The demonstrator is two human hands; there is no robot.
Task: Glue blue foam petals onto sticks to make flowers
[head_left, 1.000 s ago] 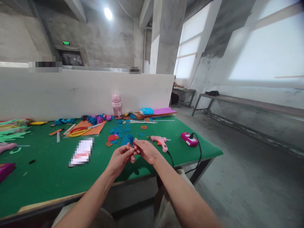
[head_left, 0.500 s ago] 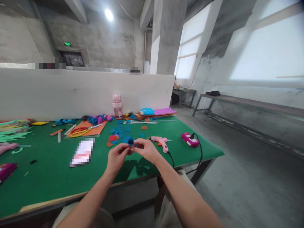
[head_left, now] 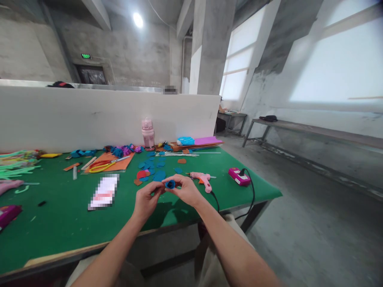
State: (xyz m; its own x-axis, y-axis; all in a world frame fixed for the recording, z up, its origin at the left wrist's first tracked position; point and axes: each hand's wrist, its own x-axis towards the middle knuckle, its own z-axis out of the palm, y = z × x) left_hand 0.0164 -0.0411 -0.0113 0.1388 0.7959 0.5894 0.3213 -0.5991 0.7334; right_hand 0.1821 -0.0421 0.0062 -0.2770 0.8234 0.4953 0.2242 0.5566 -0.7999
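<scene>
My 2 hands meet over the near edge of a green-topped bench (head_left: pixel 74 223). Between them is a small blue cup-shaped piece (head_left: pixel 170 184), held above the surface. My left hand (head_left: pixel 145 198) and right hand (head_left: pixel 187 191) both have their fingers pinched narrow on it; some fingertips are hidden.

Half a second ago the piece stood higher and further left; now it sits lower, tipped against my right fingers, its dark hollow facing me. More of the flat blue pieces (head_left: pixel 159 175) beyond my hands has come into view. Behind the white partition (head_left: pixel 89 115), the top of a co-worker's dark-haired head (head_left: pixel 61 84) has dipped lower.

On the bench, a pink glue gun (head_left: pixel 202 177) lies just right of my hands, and further right is a magenta power box (head_left: pixel 239 176) with a black plug. To the left are a blurred-out pale rectangle (head_left: pixel 103 191) and red-and-yellow-handled scissors (head_left: pixel 103 166), partly on an orange sheet (head_left: pixel 127 163). A pink bottle (head_left: pixel 147 133) stands upright near the partition, left of a bright blue packet (head_left: pixel 185 140).

The room is bare grey concrete, with a thick pillar (head_left: pixel 214 52), 1 bright ceiling lamp (head_left: pixel 138 20) and a lit green sign (head_left: pixel 86 56). Along the right wall, a 2nd bench (head_left: pixel 299 125) carries a black object (head_left: pixel 268 118).
</scene>
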